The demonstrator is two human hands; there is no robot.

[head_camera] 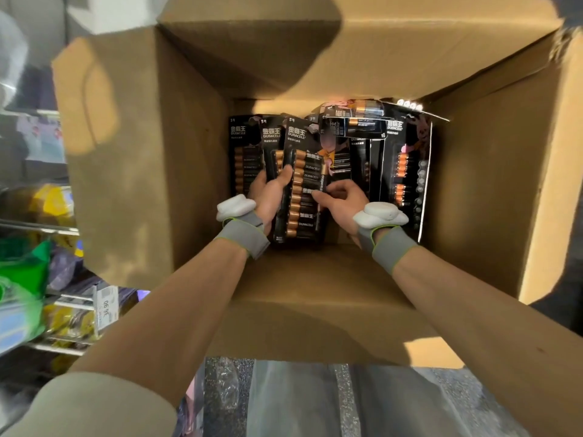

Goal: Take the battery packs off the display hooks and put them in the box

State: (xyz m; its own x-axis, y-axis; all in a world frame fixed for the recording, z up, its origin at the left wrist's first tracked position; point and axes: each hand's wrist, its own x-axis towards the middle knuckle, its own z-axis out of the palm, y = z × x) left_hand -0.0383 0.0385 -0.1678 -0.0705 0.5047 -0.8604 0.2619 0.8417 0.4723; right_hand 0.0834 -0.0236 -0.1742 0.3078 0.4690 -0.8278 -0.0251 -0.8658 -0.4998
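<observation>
Battery packs stand on end in the bottom of an open cardboard box. They are black cards with rows of copper-topped cells, leaning toward its far wall. I count at least six, though those at the back overlap and the true number may be higher. There are two at the left and one long pack in front of them, with one or two half hidden behind it. A small pack lies crosswise on top, and a tall pack stands near the right wall.

The long pack is held in both hands, down inside the box. The left hand grips its left edge, thumb on the front. The right hand pinches its right side with curled fingers. Each wrist bears one grey strap with one white pod above it, so two of each in all.

Four flaps of the box stand open, the near flap folded toward the person. Below that flap shows a grey speckled surface. At the left are wire shop shelves with green packets and yellow goods, and one price tag on a shelf edge. Sunlight falls in patches across the cardboard.
</observation>
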